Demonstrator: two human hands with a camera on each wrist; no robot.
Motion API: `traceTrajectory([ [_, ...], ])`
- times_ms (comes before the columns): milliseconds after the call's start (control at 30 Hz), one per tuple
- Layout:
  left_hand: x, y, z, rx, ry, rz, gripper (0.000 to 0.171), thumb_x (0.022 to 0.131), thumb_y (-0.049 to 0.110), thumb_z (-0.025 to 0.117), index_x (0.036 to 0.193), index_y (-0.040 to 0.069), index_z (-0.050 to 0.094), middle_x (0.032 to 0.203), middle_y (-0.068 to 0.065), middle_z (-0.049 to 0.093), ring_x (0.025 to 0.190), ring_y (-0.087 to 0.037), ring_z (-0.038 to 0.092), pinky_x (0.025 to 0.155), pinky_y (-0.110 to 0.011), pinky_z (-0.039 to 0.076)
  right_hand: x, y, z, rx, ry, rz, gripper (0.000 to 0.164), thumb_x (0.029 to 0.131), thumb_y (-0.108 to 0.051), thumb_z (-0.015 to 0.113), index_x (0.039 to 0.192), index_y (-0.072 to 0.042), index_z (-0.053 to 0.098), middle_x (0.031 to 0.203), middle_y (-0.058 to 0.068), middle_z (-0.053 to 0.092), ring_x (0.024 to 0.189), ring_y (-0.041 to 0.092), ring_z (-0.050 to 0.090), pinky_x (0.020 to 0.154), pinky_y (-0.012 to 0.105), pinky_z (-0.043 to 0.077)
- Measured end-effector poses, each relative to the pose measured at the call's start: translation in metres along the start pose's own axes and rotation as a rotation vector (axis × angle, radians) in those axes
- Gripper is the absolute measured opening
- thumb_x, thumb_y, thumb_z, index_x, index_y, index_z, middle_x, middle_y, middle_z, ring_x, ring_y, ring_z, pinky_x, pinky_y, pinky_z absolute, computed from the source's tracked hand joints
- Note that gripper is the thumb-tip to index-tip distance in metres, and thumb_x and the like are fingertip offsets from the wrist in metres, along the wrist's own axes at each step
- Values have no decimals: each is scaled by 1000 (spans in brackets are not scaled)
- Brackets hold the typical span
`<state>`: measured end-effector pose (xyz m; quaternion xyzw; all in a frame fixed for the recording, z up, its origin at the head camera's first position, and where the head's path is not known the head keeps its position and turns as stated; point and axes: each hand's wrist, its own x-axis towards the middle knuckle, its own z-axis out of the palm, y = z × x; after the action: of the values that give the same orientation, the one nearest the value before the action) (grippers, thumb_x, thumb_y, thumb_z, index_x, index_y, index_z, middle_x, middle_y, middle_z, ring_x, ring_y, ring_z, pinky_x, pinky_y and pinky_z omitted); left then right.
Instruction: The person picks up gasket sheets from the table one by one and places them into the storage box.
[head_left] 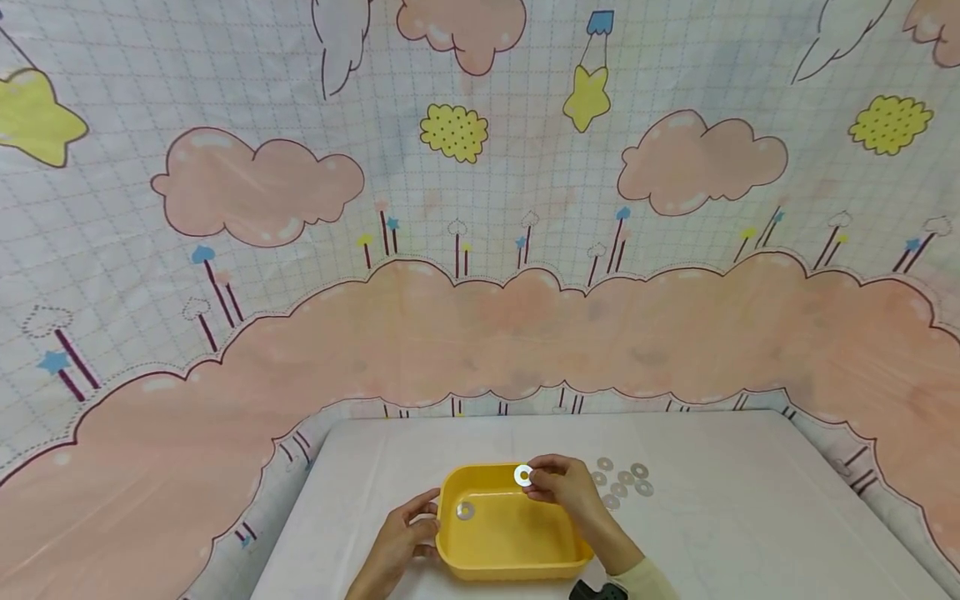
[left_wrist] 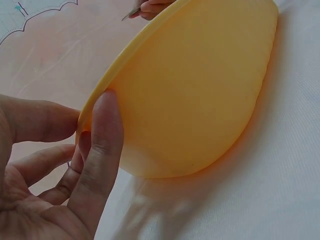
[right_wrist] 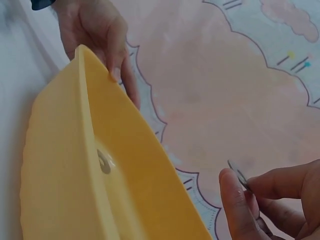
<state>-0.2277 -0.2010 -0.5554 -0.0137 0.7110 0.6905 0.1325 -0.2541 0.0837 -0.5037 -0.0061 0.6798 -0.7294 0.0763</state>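
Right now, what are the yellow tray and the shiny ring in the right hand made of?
The yellow tray looks like plastic, smooth with a soft shine: it seems moulded as one evenly coloured piece. The flat washer in the right hand is probably metal: it's thin, silvery grey and gleams, but which metal I can't tell.

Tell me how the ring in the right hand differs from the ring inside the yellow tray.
The held ring is pinched by the right hand; the tray ring rests untouched inside the yellow tray. In the head view, the held ring shines bright white, while the tray ring looks greyer. Both are flat rings with a central hole.
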Motion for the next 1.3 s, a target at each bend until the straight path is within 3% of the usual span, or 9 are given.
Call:
traceTrajectory([
  [300, 0, 0, 1, 1, 8, 0, 67, 86, 6, 62, 148, -2, 38, 117, -13, 52, 81, -15, 60, 64, -32, 60, 4, 5, 8, 2, -36, 23, 27, 92, -3, 61, 114, 13, 60, 92, 12, 67, 75, 15, 72, 72, 29, 62],
  [600, 1, 0, 1, 3, 16, -2, 67, 86, 6, 62, 148, -2, 39, 116, -12, 53, 80, -14, 59, 63, -32, 60, 7, 8, 16, -32, -18, 53, 29, 91, -6, 64, 115, 11, 60, 95, 14, 68, 75, 16, 73, 71, 30, 62],
  [967, 1, 1, 0, -3, 7, 1, 67, 87, 7, 62, 148, -2, 38, 115, -10, 52, 80, -14, 58, 64, -33, 60, 14, 13, 29, 13, -57, 102, 26, 90, -3, 64, 111, 12, 61, 95, 17, 69, 72, 15, 72, 70, 30, 62],
  [1300, 0, 4, 1, -11, 7, 10, 66, 86, 6, 63, 148, -2, 39, 114, -11, 53, 79, -12, 59, 62, -28, 59, 22, 17, 38, -26, -38, 157, 24, 90, -2, 63, 112, 9, 62, 98, 18, 70, 71, 15, 72, 68, 27, 62],
])
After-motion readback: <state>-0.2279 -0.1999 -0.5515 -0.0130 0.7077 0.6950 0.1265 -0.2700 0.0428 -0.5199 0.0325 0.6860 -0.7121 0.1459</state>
